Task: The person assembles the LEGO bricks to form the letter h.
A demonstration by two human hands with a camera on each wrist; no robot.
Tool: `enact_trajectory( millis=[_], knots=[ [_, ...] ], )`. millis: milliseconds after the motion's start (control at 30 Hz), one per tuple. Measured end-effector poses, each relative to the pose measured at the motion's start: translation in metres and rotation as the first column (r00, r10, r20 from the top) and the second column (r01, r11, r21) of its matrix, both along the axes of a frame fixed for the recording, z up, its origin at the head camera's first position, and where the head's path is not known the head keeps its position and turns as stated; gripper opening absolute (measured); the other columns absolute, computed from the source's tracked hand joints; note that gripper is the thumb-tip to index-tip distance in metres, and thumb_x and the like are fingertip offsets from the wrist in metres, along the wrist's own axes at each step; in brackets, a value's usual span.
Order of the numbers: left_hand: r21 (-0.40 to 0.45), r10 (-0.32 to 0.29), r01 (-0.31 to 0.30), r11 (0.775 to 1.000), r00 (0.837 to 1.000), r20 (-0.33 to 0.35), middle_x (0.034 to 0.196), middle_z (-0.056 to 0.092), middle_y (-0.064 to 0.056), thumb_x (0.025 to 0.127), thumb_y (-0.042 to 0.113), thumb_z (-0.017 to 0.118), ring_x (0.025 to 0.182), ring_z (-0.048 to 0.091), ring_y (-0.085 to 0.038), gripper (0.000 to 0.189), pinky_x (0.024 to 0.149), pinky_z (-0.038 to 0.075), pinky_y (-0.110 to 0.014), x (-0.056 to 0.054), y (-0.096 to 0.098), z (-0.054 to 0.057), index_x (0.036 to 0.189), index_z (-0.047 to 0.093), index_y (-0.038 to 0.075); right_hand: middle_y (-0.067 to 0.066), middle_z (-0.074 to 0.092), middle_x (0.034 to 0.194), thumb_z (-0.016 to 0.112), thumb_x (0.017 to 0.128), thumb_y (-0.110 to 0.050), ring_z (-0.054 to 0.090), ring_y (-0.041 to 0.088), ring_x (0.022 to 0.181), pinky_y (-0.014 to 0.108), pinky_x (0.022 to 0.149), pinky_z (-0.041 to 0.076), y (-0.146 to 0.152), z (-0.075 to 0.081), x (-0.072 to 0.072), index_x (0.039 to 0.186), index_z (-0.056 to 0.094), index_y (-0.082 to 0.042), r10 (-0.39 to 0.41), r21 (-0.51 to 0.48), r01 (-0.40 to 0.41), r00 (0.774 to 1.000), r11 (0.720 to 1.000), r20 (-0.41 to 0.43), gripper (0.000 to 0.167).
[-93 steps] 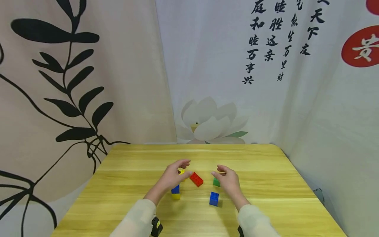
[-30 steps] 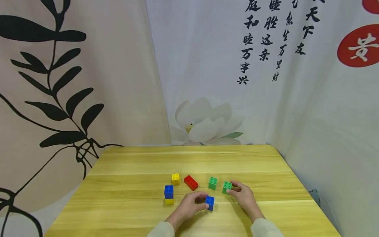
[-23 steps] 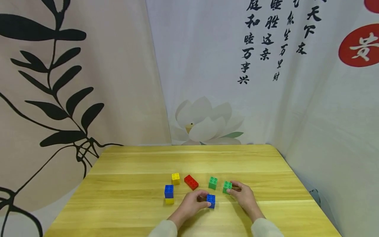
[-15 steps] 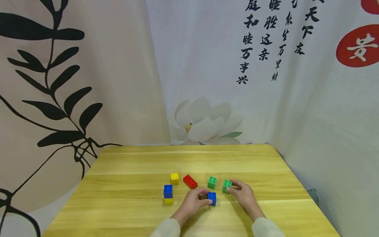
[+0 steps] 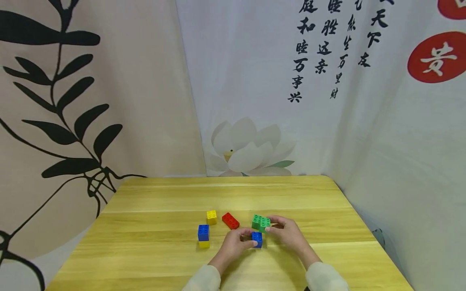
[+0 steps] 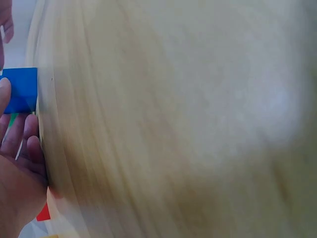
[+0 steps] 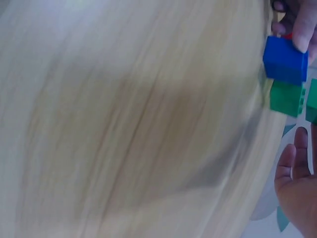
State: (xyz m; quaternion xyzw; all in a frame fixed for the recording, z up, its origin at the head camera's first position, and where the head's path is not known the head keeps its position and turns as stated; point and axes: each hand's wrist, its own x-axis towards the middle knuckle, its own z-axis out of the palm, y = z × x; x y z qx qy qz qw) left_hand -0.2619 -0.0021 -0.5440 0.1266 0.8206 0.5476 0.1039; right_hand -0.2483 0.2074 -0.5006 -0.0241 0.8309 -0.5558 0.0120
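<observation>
Fingers of the left hand [image 5: 233,244] pinch a blue block [image 5: 257,241], those of the right hand [image 5: 288,232] a green block [image 5: 265,225], apparently leaving studs [image 5: 256,234] accessible.

Head view — forward across table [image 5: 145,258]

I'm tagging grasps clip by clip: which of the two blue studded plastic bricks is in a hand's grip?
The blue studded plastic brick pinched by the left hand; the other blue brick sits untouched on a yellow plastic brick.
</observation>
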Motion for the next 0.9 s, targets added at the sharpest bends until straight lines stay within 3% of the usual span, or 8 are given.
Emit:
enact_trajectory(
  millis=[233, 900],
  knots=[
    [0.028, -0.017, 0.017, 0.999, 1.000, 0.007, 0.105, 0.070, 0.004, 0.084, 0.021, 0.081, 0.090, 0.060, -0.013, 0.034, 0.077, 0.054, -0.032, 0.000, 0.000, -0.002, 0.116, 0.072, 0.011, 0.012, 0.066, 0.120, 0.075, 0.090, -0.019, 0.061, 0.027, 0.106, 0.039, 0.084, 0.054, -0.012, 0.004, 0.003, 0.128, 0.065, -0.003, 0.119, 0.019, -0.119, 0.993, 0.993, 0.001, 0.042],
    [-0.016, -0.020, 0.020, 1.000, 1.000, -0.018, 0.104, 0.071, 0.004, 0.083, 0.021, 0.081, 0.089, 0.061, -0.012, 0.033, 0.078, 0.054, -0.033, -0.002, -0.001, -0.001, 0.114, 0.073, 0.012, 0.007, 0.067, 0.116, 0.075, 0.089, -0.024, 0.060, 0.024, 0.104, 0.039, 0.084, 0.053, -0.011, 0.005, 0.003, 0.129, 0.064, -0.003, 0.166, 0.116, -0.171, 0.985, 0.978, 0.056, 0.046]
  ],
)
